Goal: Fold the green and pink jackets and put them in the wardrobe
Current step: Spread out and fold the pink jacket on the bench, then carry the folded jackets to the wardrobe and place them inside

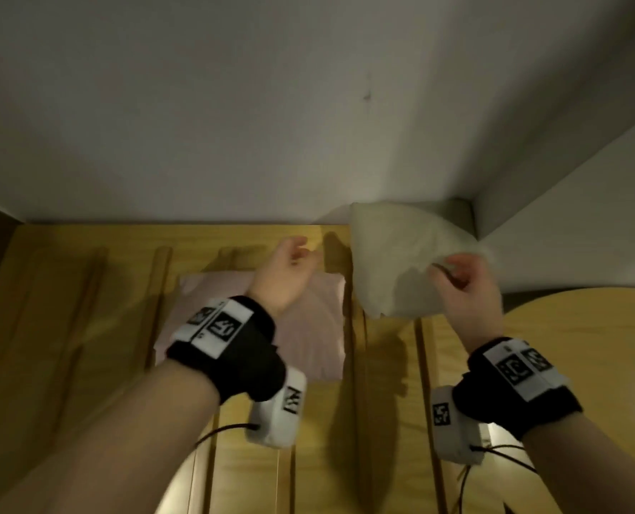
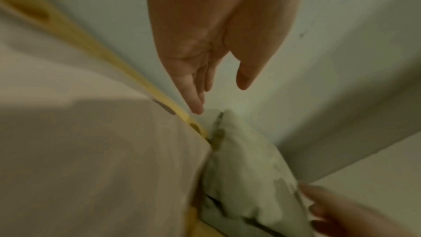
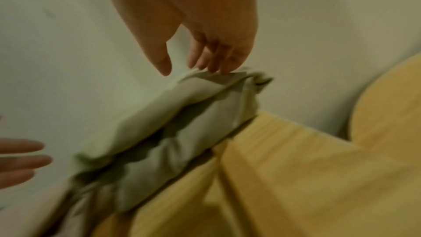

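Pink jacket (image 1: 308, 328) lies folded flat on the slatted wooden shelf (image 1: 86, 309) of the wardrobe — landmark for everything here. Green jacket (image 1: 397, 265), also folded, sits just right of the pink jacket, tipped up on edge and leaning toward the white back wall (image 1: 308, 105); likely mid-placement, being lowered into the free slot beside the pink jacket so the 2 lie side by side.

Right hand (image 1: 464, 287) is right of the pink jacket, fingers (image 3: 205, 60) curled onto the top edge of the green bundle and thumb apart in the right wrist view — a light fingertip hold that props the bundle so it doesn't unfold or flop. Wrist raised, forearm angled up from below.

Left hand (image 1: 286, 276) hovers over the far edge of the pink jacket, fingers loose and spread, holding nothing — not clearly touching the cloth. Probably ready to steady either fold.
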The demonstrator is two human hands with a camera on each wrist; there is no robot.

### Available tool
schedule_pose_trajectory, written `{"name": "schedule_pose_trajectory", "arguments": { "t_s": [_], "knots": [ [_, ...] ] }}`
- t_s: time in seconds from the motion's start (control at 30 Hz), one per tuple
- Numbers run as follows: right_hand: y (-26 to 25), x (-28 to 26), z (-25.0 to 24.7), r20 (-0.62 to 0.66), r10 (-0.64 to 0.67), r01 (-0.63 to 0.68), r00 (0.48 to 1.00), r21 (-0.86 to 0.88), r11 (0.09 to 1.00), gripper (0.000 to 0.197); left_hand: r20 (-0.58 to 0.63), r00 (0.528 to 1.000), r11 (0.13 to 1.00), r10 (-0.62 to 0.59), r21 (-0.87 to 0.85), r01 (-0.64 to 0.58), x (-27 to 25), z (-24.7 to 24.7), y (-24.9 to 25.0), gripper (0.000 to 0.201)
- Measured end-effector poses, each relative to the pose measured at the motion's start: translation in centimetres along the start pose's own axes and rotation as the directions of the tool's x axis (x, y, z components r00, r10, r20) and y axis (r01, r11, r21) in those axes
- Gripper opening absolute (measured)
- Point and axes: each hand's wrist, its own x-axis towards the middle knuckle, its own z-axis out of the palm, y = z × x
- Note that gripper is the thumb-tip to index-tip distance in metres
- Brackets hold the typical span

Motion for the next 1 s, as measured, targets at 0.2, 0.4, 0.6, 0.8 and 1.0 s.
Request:
{"name": "schedule_pose_trajectory", "arguments": {
  "t_s": [0.2,0.4,0.6,0.8,1.0],
  "knots": [
    [3.6,2.7,-2.9,0.163,0.382,-0.392,0.910,0.033,0.920,0.083,0.208,0.949,0.940,-0.239,-0.197,0.280,1.4,6.6,1.5,0.078],
    [3.1,4.0,-3.4,0.390,0.390,-0.466,0.834,0.120,0.877,0.076,0.094,0.943,0.920,-0.320,-0.208,0.333,2.8,8.2,1.5,0.075],
    [2.7,4.8,-3.7,0.500,0.404,-0.532,0.766,0.140,0.835,0.064,0.137,0.941,0.937,-0.309,-0.124,0.326,3.0,8.9,1.5,0.065],
    [2.9,5.4,-4.3,0.562,0.413,-0.572,0.717,0.136,0.809,0.069,0.237,0.908,0.876,-0.346,-0.266,0.403,2.8,8.7,1.3,0.061],
    [2.6,4.2,-5.6,0.652,0.319,-0.563,0.688,0.201,0.802,0.064,0.350,0.911,0.828,-0.217,-0.429,0.362,1.5,8.1,1.9,0.060]
  ]
}}
